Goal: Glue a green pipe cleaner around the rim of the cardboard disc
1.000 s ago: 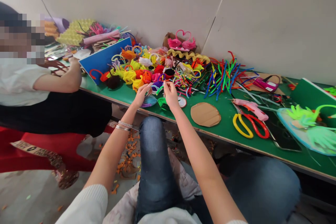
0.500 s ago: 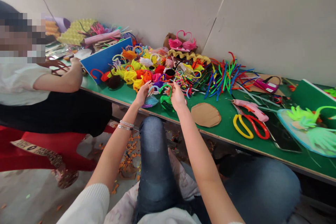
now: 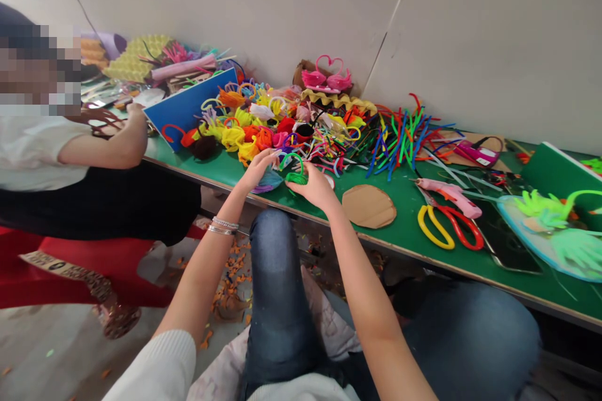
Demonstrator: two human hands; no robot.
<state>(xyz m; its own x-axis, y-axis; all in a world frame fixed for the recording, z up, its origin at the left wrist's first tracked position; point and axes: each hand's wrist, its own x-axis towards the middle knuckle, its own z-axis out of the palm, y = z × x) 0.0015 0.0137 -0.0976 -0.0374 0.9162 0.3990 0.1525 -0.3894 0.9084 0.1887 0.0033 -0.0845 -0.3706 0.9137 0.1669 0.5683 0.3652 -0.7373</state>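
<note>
My right hand (image 3: pixel 316 185) is closed round a small green pipe-cleaner figure (image 3: pixel 295 170) with a curved green loop rising from it, held just above the near edge of the green table (image 3: pixel 404 225). My left hand (image 3: pixel 258 166) reaches in from the left, its fingertips touching the loop's left side, fingers partly spread. A blue-and-purple fuzzy piece (image 3: pixel 268 182) lies on the table right under my left hand. Behind both hands spreads a heap of bright pipe-cleaner figures (image 3: pixel 254 122).
Loose pipe cleaners (image 3: pixel 399 131) fan out at centre right. A cardboard disc (image 3: pixel 368 205), yellow-and-red scissors (image 3: pixel 449 225), a pink glue gun (image 3: pixel 451 193) and a phone (image 3: pixel 503 238) lie to the right. Another person's arm (image 3: pixel 103 147) rests on the table at left beside a blue board (image 3: pixel 188 103).
Both hands dropped slightly toward the table's near edge. The green pipe cleaner, first pinched straight between both hands, is now bent into a loop on the green figure in my right hand.
</note>
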